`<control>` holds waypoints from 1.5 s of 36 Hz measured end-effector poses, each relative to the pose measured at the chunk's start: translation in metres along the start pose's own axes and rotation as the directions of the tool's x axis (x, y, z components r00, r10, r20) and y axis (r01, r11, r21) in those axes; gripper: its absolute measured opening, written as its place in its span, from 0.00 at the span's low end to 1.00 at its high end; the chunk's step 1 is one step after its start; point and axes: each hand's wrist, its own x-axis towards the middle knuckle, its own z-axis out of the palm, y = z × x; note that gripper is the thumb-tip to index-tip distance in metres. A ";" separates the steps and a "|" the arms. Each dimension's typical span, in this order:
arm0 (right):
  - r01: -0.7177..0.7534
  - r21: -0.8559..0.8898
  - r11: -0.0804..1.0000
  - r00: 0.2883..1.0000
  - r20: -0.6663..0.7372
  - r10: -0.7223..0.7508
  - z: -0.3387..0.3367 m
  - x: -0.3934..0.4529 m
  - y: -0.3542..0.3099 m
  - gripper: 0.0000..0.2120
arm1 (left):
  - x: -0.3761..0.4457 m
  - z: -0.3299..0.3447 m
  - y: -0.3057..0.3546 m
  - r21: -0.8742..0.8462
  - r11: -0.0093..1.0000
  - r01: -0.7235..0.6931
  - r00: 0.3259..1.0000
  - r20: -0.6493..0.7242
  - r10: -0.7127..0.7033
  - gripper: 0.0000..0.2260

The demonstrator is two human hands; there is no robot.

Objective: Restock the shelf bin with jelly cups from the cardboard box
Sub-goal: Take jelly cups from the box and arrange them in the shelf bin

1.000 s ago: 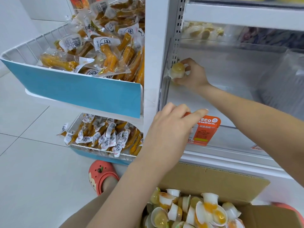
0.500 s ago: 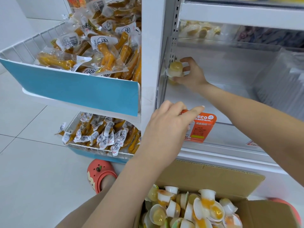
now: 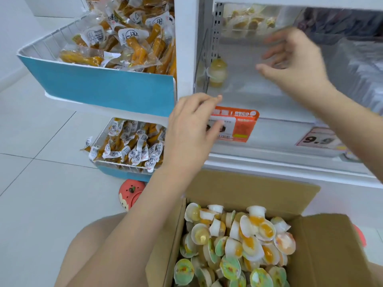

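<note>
Cup (image 3: 217,73) upright in bin (image 3: 259,100) corner, left of right hand (image 3: 298,65), apart; fingers spread, empty. Left hand (image 3: 192,129) gripping bin front edge. Box (image 3: 323,251) cups below both, nearer left.

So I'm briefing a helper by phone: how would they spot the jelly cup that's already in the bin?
Find the clear shelf bin right of the white upright, above the cardboard box. At its far left wall lies one jelly cup, yellow and white. It is alone there, while all others are heaped in the box.
</note>
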 end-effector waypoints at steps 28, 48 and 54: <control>-0.111 -0.651 0.751 0.480 0.627 0.614 0.092 -0.425 0.142 0.27 | -0.289 0.124 -0.034 0.413 0.801 0.434 0.312 0.765 -0.563 0.09; 0.085 -0.577 0.812 0.573 0.695 0.434 0.086 -0.443 0.172 0.44 | -0.307 0.122 -0.028 0.291 0.893 0.343 0.439 0.791 -0.426 0.20; -0.048 -0.545 0.837 0.528 0.698 0.485 0.085 -0.436 0.163 0.28 | -0.295 0.108 -0.024 0.204 0.858 0.472 0.483 0.754 -0.445 0.20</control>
